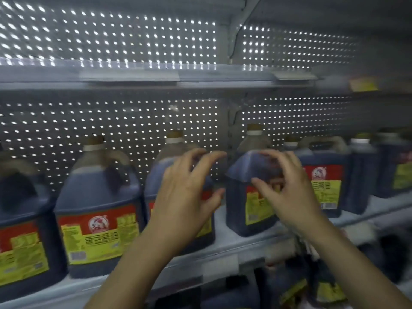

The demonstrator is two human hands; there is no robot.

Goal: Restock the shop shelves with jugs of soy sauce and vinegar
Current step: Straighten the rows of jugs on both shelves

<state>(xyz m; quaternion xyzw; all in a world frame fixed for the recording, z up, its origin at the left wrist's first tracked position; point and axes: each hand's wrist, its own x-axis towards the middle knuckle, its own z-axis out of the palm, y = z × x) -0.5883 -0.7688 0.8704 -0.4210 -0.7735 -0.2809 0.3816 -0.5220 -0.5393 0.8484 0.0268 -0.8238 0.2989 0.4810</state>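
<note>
Several dark soy sauce jugs with red and yellow labels stand in a row on the grey middle shelf (225, 248). One jug (93, 208) stands left of my hands. My left hand (185, 197) hovers in front of another jug (176, 152), fingers spread and curled, holding nothing. My right hand (287, 188) is raised in front of the jug (245, 197) that stands turned at an angle near the shelf's middle; its fingers are apart and I cannot tell whether they touch the jug. A gap lies between these two jugs. The picture is blurred.
The upper shelf (133, 74) holds nothing in view and has a perforated back panel (111, 34). More jugs (323, 175) line the shelf to the right. The lower shelf (301, 286) holds further jugs, mostly hidden by my arms. A yellow price tag (363, 84) hangs at the right.
</note>
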